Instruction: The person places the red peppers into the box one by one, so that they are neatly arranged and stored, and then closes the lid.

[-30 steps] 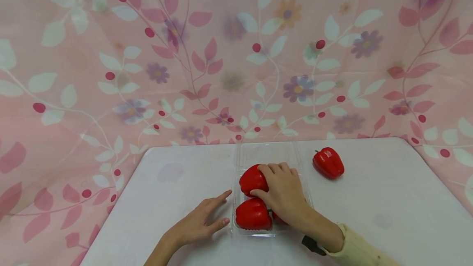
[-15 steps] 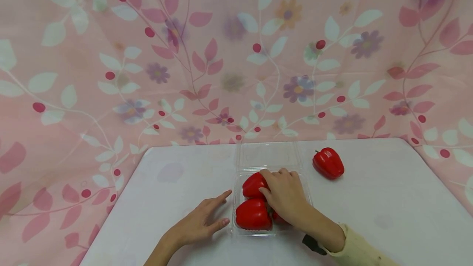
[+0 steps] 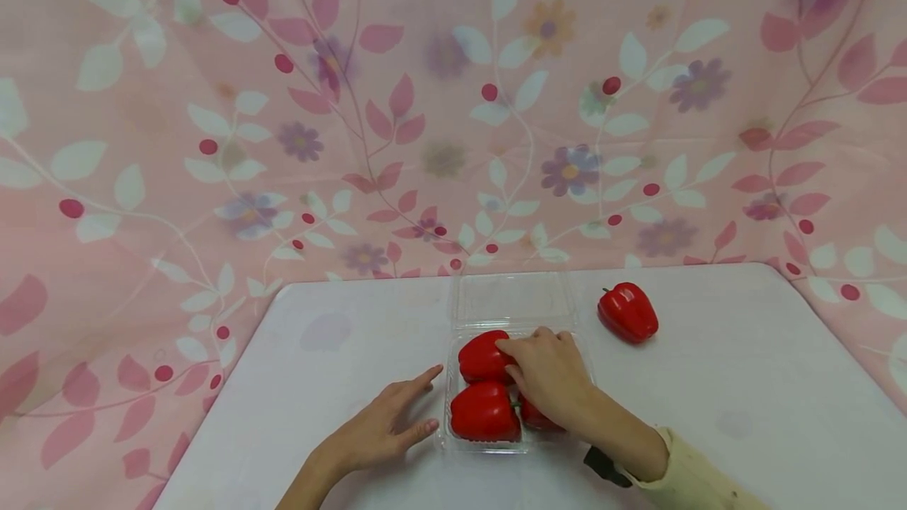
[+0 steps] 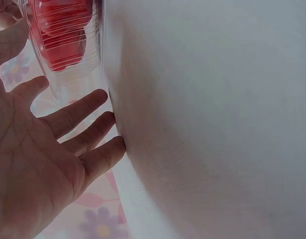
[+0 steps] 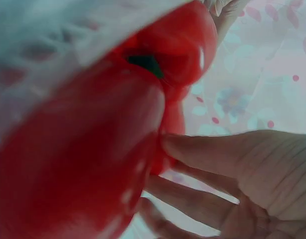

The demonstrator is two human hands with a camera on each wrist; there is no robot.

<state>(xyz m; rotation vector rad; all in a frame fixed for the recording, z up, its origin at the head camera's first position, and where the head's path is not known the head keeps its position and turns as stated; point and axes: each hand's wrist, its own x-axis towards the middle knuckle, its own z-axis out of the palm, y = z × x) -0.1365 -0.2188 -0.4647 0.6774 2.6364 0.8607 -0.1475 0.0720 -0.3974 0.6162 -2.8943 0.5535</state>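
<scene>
A clear plastic clamshell container (image 3: 489, 449) stands on the table with three red bell peppers visible in it: one at the back left (image 3: 484, 356), one at the front left (image 3: 485, 411) and one at the front right (image 3: 536, 414), partly covered by my right hand. My right hand (image 3: 554, 378) reaches over the container from the right, thumb and index fingertips touching the right end of the back-left pepper. The right wrist view has its thumb (image 5: 193, 152) against that pepper. Just left of the container, my left hand (image 3: 379, 425) is spread, its fingers straight and holding nothing.
The container's lid (image 3: 513, 297) lies folded back behind it. Another red bell pepper (image 3: 628, 312) lies on the white table (image 3: 716, 384), to the right of the lid. A pink floral cloth (image 3: 425, 101) hangs behind the table's back edge.
My right hand has lowered the back-left pepper into the container and its grip has loosened. The pepper has shifted slightly left. My left hand has stayed in place.
</scene>
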